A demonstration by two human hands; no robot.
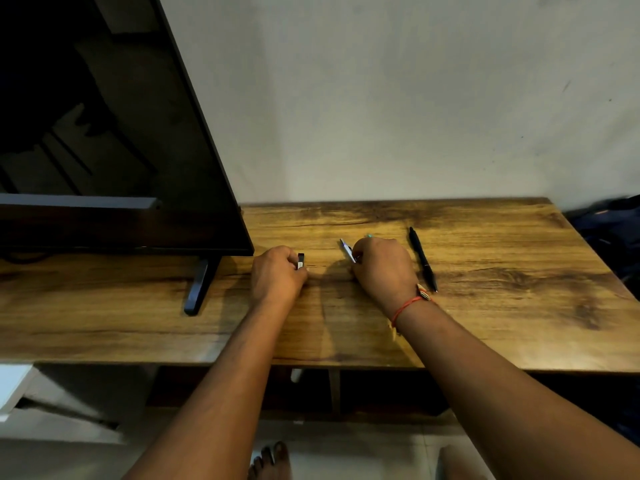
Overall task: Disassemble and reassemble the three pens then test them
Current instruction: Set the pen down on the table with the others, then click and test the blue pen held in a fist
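My left hand [277, 273] rests on the wooden table [485, 323], its fingers closed on a small black and silver pen part [300, 261]. My right hand [382, 268] lies to its right, closed on a white and blue pen piece [347, 250] that sticks out toward the upper left. A small teal bit [369, 235] shows just above the right knuckles; what it belongs to is hidden. A whole black pen [423, 259] lies on the table just right of my right hand, apart from it.
A large dark TV screen [121, 133] stands at the left, its black foot [198, 289] on the table close to my left hand. A grey wall [415, 98] runs behind the table. A dark bag [613, 230] sits past the right edge.
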